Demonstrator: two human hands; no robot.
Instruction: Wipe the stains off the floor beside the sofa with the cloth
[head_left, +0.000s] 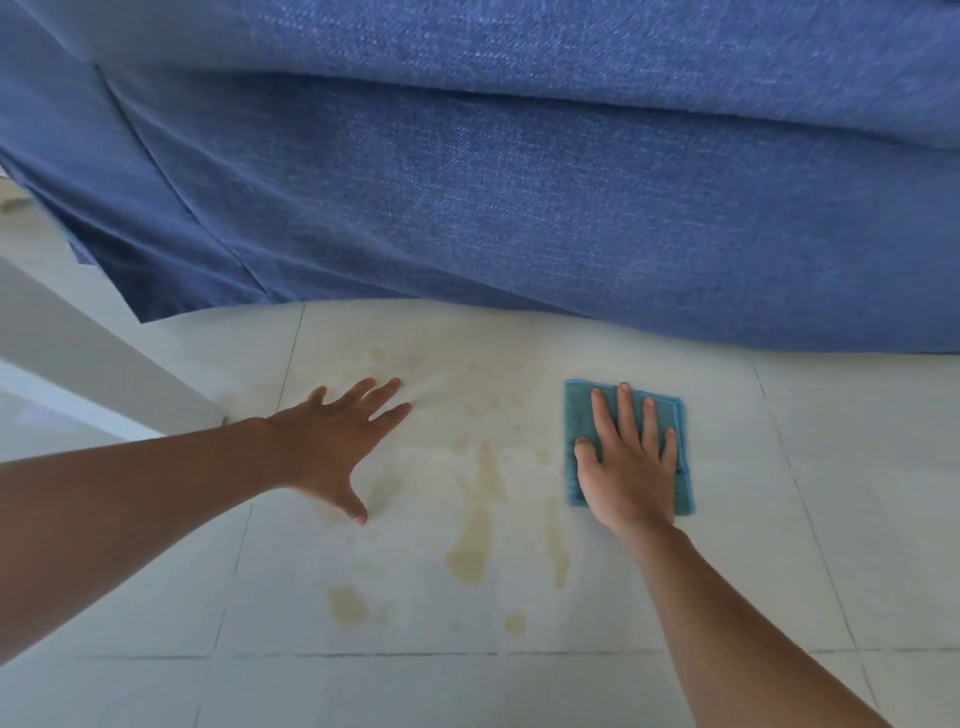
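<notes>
In the head view, the right hand (628, 467) is lying flat, fingers spread, pressing the teal cloth (629, 447) onto the floor (779, 545) at centre right. The left hand (337, 441) is resting open at centre left. Yellowish stains (472, 551) are showing between them, below the blue sofa (519, 182).

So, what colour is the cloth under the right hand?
The cloth is teal blue-green, plain, seen in the head view, flat under the right hand.
</notes>
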